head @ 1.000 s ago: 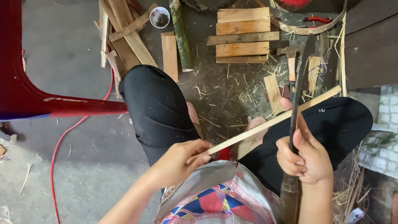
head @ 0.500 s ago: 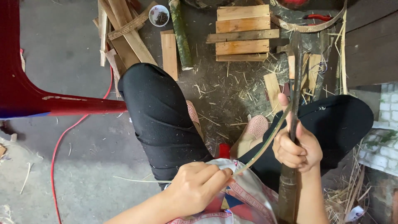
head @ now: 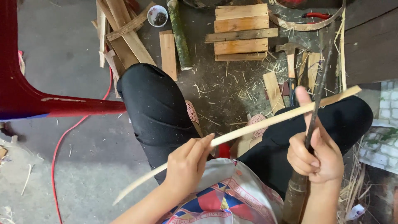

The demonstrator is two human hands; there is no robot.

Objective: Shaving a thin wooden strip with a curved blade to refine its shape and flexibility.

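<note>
My left hand [head: 187, 165] grips a long thin bamboo strip [head: 265, 123] that runs from lower left up to the right across my knees in black trousers. My right hand [head: 316, 152] is closed on the wooden handle of a long dark blade [head: 321, 76] that stands upright, its thumb pressed against the strip where the blade meets it. A curled sliver of the strip trails down past my left hand towards the floor.
A red plastic chair [head: 37, 103] stands at the left with a red cable [head: 66, 137] on the concrete. Wooden slats [head: 242, 31], a green bamboo section [head: 179, 35], a small bowl [head: 157, 15] and a hammer [head: 291, 62] lie ahead amid shavings. A brick edge is at the right.
My left hand had pulled the strip back towards my body, bending it; now it has pushed it forward again so the strip lies straight across the blade. My right hand stayed put.
</note>
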